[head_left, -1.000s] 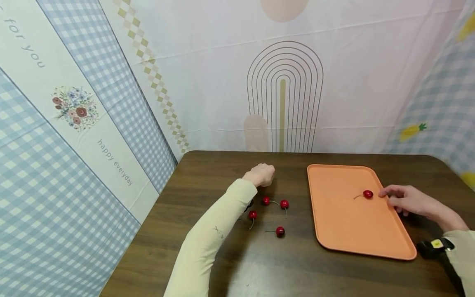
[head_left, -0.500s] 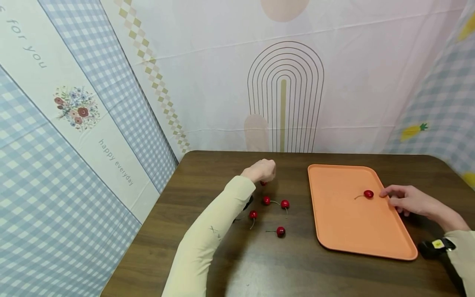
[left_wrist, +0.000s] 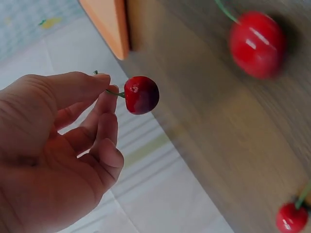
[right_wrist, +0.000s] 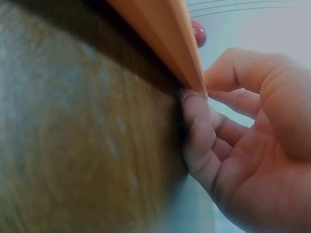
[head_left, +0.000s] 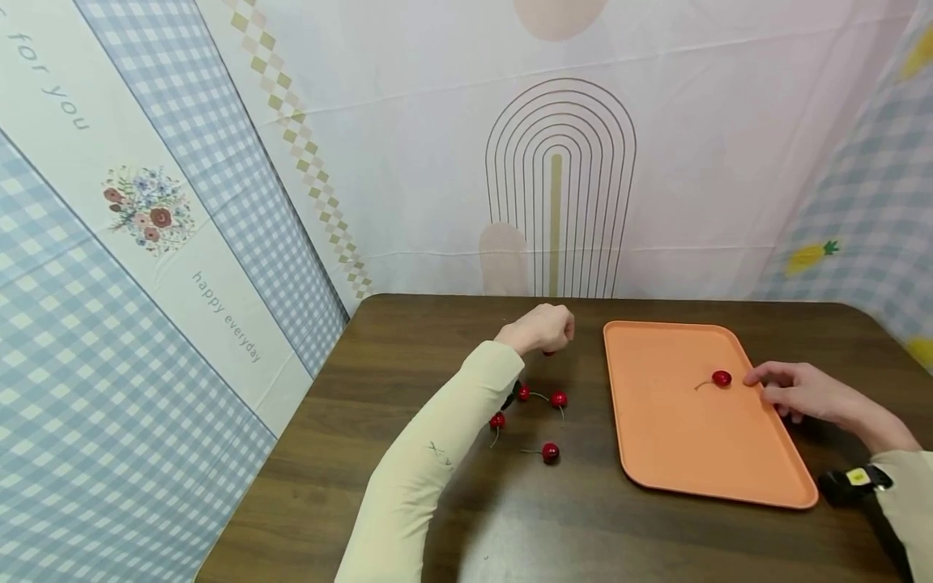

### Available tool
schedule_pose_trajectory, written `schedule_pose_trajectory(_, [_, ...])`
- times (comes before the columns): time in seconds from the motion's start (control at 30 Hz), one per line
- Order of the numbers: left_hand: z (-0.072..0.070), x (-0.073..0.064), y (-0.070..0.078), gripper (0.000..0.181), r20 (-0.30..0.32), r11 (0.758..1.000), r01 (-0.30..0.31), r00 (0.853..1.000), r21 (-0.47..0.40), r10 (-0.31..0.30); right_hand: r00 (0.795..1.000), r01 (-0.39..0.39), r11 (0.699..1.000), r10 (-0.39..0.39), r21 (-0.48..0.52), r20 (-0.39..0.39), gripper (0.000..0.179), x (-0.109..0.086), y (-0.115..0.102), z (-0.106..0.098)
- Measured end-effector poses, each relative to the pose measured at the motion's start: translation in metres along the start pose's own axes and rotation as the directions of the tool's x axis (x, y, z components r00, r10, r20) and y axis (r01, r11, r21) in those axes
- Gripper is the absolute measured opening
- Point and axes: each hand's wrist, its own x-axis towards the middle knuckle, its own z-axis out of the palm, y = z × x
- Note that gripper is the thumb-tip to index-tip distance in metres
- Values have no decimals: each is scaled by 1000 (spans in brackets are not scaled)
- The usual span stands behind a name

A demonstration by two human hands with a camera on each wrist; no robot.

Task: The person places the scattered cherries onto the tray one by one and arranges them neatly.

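Note:
My left hand [head_left: 543,328] pinches a red cherry [left_wrist: 142,95] by its green stem between thumb and forefinger, above the back of the table. In the left wrist view the fruit hangs beyond the fingertips. On the right, my right hand [head_left: 805,393] grips the right rim of the orange tray [head_left: 685,453], thumb on one side and fingers on the other in the right wrist view. One cherry [head_left: 721,378] with its stem lies in the tray near that hand. Several more lie on the table below my left forearm, among them a front cherry [head_left: 550,453] and a right one [head_left: 559,399].
The dark wooden table [head_left: 306,502] ends at the back against a pale patterned cloth [head_left: 423,162]. A blue checked cloth [head_left: 109,389] hangs at the left. A dark wrist strap [head_left: 849,484] sits on my right wrist beside the tray's corner.
My left hand has lifted the cherry at the back of the table and moved right, toward the tray. The right hand, the tray and its cherry have stayed put.

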Motion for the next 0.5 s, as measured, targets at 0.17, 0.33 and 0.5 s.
schedule_pose_trajectory(0.17, [2,11,17,17,-24,998,-60,998,8,60,1000,-3,1000,3,3,2,31,0,1,-2])
schedule_pose_trajectory(0.33, [5,21,34,20,-34,995,-96,995,-1,96,1000,2,1000,-2,6,1,31,0,1,-2])
schedule_pose_trajectory(0.5, [8,29,51,21,-24,995,-97,995,-18,97,1000,4,1000,-4,5,-4,31,0,0,-2])
